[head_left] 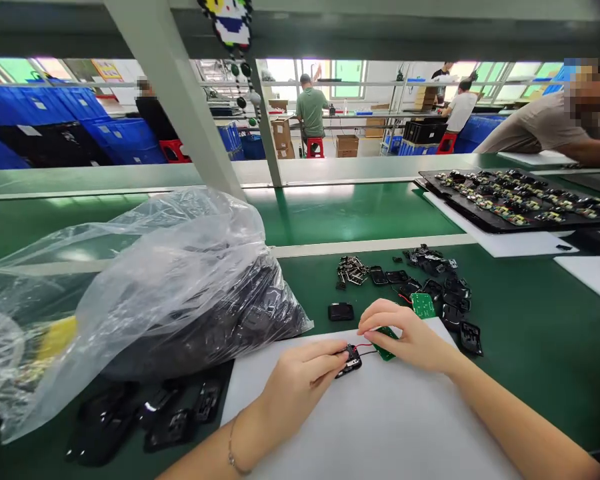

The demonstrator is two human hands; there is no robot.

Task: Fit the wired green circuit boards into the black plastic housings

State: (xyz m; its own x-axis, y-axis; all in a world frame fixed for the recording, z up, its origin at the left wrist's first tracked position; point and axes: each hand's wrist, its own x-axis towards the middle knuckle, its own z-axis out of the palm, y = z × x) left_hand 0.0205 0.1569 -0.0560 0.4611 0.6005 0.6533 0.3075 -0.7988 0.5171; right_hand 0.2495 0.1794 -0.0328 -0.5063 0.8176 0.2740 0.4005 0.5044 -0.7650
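My left hand [300, 377] is closed on a small black plastic housing [351, 361] that rests on the white sheet [405, 420]. A red and a dark wire run from this housing to a green circuit board [386, 347]. My right hand [405, 333] holds that board between thumb and fingers, partly covering it. Just beyond my hands lies a black rectangular cover [341, 311]. A second green circuit board [423, 305] with a red wire sits behind my right hand, beside several black housings [455, 293].
A clear plastic bag [215, 267] of dark parts bulges at left, with loose black shells [167, 427] below it. Small metal parts [352, 270] are heaped ahead. A black tray [525, 193] of assembled boards stands at right, near a leaning co-worker [545, 123]. A post [180, 93] rises in front.
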